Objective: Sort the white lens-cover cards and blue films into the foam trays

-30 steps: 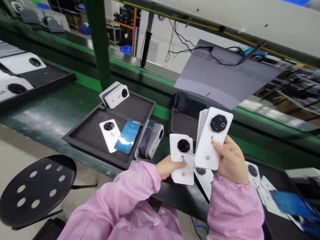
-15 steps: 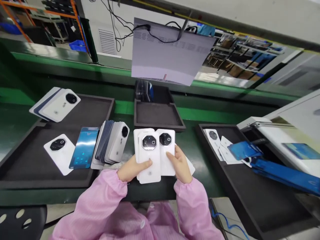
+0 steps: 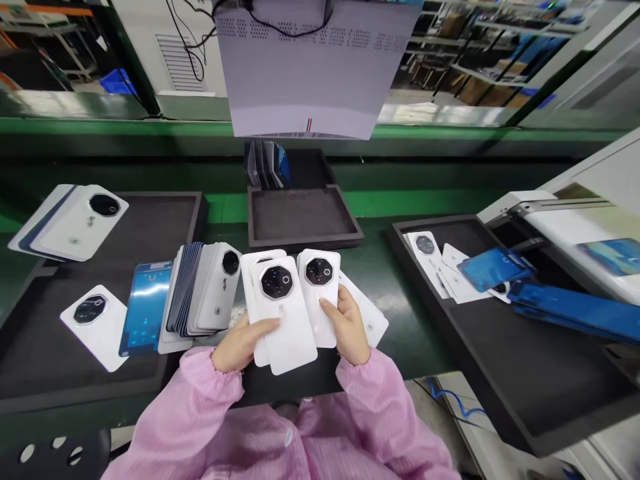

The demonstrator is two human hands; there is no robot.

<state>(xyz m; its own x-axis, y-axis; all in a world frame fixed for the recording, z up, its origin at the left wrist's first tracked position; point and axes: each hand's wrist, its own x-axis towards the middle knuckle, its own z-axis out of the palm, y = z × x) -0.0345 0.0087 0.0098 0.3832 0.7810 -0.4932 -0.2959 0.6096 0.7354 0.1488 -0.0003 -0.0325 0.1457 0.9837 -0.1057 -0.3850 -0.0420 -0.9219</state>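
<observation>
Clasping white back covers (image 3: pixel 286 330) — left hand (image 3: pixel 239 345), right hand (image 3: pixel 349 331), each grip full — lower ones hidden.

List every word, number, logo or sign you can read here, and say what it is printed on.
No text can be read.
The hanging sheet: rows of fine print, too small.
The left stack of back covers, in the left hand: small mark below the camera ring, blurred.
The right stack of back covers, in the right hand: same, blurred.
The blue-filmed panel: pale marks, unreadable.
</observation>
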